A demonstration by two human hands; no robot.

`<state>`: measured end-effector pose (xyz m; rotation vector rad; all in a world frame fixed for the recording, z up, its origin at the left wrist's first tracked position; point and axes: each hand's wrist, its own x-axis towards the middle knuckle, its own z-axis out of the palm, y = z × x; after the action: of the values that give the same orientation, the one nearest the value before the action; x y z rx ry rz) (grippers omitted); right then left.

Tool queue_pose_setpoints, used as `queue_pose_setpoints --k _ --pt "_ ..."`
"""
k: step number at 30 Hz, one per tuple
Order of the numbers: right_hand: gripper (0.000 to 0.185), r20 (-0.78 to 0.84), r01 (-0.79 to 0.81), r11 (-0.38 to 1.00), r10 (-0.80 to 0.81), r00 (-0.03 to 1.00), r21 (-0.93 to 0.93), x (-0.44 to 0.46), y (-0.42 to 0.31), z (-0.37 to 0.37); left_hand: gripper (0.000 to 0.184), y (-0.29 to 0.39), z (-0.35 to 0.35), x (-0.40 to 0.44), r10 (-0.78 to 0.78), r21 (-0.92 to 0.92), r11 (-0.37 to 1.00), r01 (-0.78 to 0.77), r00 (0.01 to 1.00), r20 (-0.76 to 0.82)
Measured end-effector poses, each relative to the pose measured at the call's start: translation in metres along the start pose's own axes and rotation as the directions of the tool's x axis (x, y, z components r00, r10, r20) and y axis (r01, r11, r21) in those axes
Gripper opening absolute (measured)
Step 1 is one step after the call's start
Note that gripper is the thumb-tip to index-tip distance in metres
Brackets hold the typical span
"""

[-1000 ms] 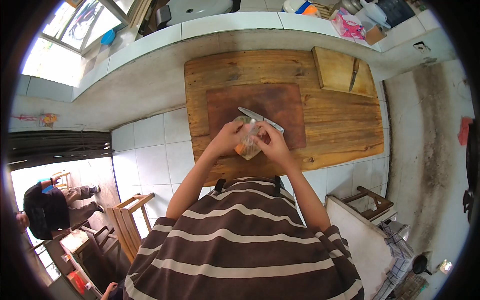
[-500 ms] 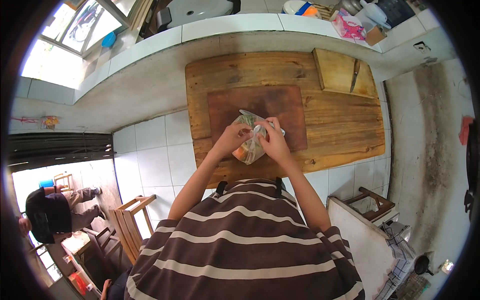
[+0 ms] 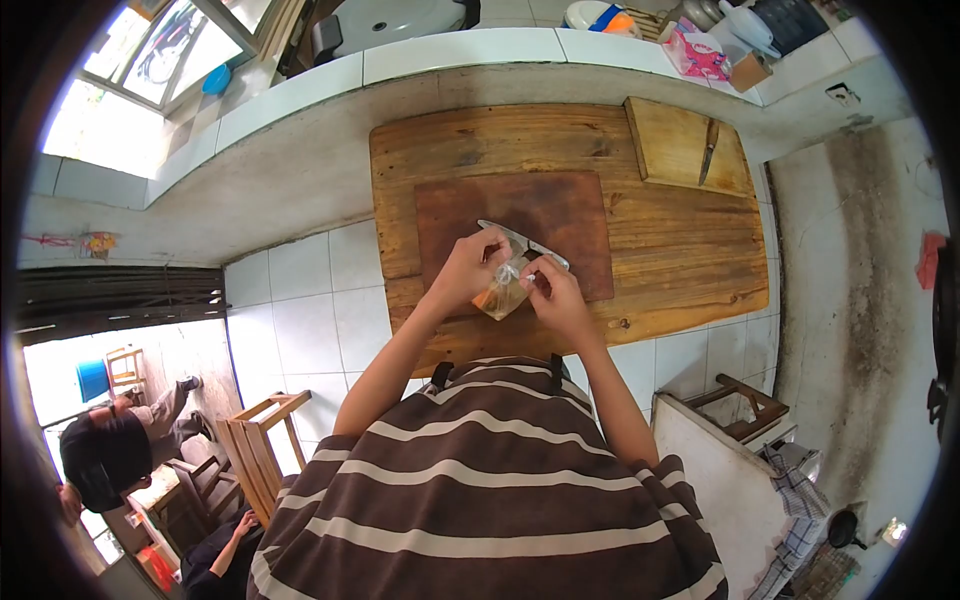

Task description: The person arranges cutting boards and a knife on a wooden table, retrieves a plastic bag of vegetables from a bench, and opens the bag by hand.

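Note:
A clear plastic bag (image 3: 499,304) with orange and some pale contents sits in front of me, its top gathered and twisted. My left hand (image 3: 468,270) pinches the gathered plastic from the left side. From the right, my right hand (image 3: 556,297) grips another bit of the bag's top between thumb and fingers. Behind the bag lies a flat thing with a pale, shiny edge (image 3: 545,254), mostly covered by the bag and hands. Beneath them is a dark reddish-brown rectangle (image 3: 585,212) on the wooden table (image 3: 690,255).
At the table's far right corner, a knife (image 3: 709,152) rests on a wooden cutting board (image 3: 660,150). A tiled ledge (image 3: 460,48) runs behind the table. A wooden stool (image 3: 262,425) stands at left, with two people (image 3: 105,455) beyond it.
Both hands have worked the bag's top into a tighter twist, and the bag has turned, so less green shows. In the background, one person has bent over and another's arm has come into view.

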<state>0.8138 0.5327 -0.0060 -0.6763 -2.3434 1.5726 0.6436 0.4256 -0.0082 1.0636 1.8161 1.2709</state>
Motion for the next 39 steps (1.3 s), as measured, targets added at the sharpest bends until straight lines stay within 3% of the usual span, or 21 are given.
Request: queue_pose_setpoints --k 4,7,8,11,12,15,18,21,24,25,27,30,33,36,39 --pt "0.008 0.000 0.018 0.999 -0.018 1.000 -0.043 0.001 -0.014 -0.001 0.012 0.018 0.003 0.006 -0.003 0.019 1.000 0.004 0.998 -0.067" --pt "0.009 -0.016 0.036 0.996 -0.037 0.999 -0.079 0.001 -0.014 -0.001 0.023 0.037 -0.012 0.016 -0.095 0.254 0.963 0.091 0.995 0.005" --pt "0.010 -0.021 0.055 0.992 -0.058 0.998 -0.116 0.001 -0.009 0.000 0.029 0.030 -0.012 0.017 -0.031 0.281 0.959 0.026 0.999 0.015" --pt "0.011 -0.029 0.113 0.976 -0.120 0.992 -0.189 0.001 -0.013 -0.001 0.034 0.047 -0.029 0.027 -0.176 0.426 0.898 0.112 0.978 0.114" --pt "0.011 -0.031 0.133 0.969 -0.142 0.989 -0.207 0.001 -0.015 -0.002 0.036 0.042 -0.033 0.030 -0.140 0.481 0.875 0.055 0.980 0.143" --pt "0.015 -0.022 0.127 0.968 -0.135 0.991 -0.218 0.010 -0.008 -0.003 0.035 0.029 -0.037 0.029 0.350 0.589 0.711 -0.385 0.919 0.179" --pt "0.021 -0.105 0.072 0.991 -0.084 0.991 -0.113 0.017 -0.017 -0.003 0.036 0.043 -0.039 0.035 0.042 0.357 0.924 -0.138 0.964 0.264" --pt "0.024 -0.143 0.281 0.943 -0.308 0.941 -0.179 0.029 -0.010 0.003 0.035 0.061 -0.039 0.039 -0.077 0.278 0.961 0.015 0.974 0.213" --pt "0.022 -0.032 0.231 0.924 -0.252 0.967 -0.304 0.033 -0.001 0.006 0.032 0.062 -0.029 0.040 -0.037 0.376 0.927 0.004 0.996 0.080" --pt "0.021 -0.044 0.221 0.934 -0.242 0.969 -0.282 0.036 0.007 0.008 0.029 0.063 -0.030 0.040 -0.040 0.329 0.944 0.008 0.995 0.091" --pt "0.020 -0.073 0.198 0.951 -0.221 0.973 -0.237 0.042 0.018 0.010 0.025 0.065 -0.032 0.042 -0.040 0.232 0.973 0.012 0.992 0.118" --pt "0.015 -0.092 0.133 0.988 -0.140 0.986 -0.077 0.041 0.025 0.010 0.030 0.031 -0.021 0.040 0.127 -0.087 0.987 -0.137 0.986 -0.104" --pt "0.013 -0.080 -0.012 0.997 0.017 0.997 0.070 0.037 0.028 0.012 0.039 -0.028 -0.019 0.035 0.030 -0.298 0.954 -0.034 0.999 -0.016" --pt "0.011 -0.081 0.009 0.988 0.003 0.997 0.157 0.037 0.037 0.014 0.032 -0.064 -0.012 0.017 0.107 -0.160 0.983 -0.090 0.989 0.102" --pt "0.012 -0.044 -0.029 0.977 0.039 0.998 0.210 0.035 0.036 0.014 0.026 -0.019 -0.007 0.005 0.124 0.019 0.992 -0.126 0.990 0.069"
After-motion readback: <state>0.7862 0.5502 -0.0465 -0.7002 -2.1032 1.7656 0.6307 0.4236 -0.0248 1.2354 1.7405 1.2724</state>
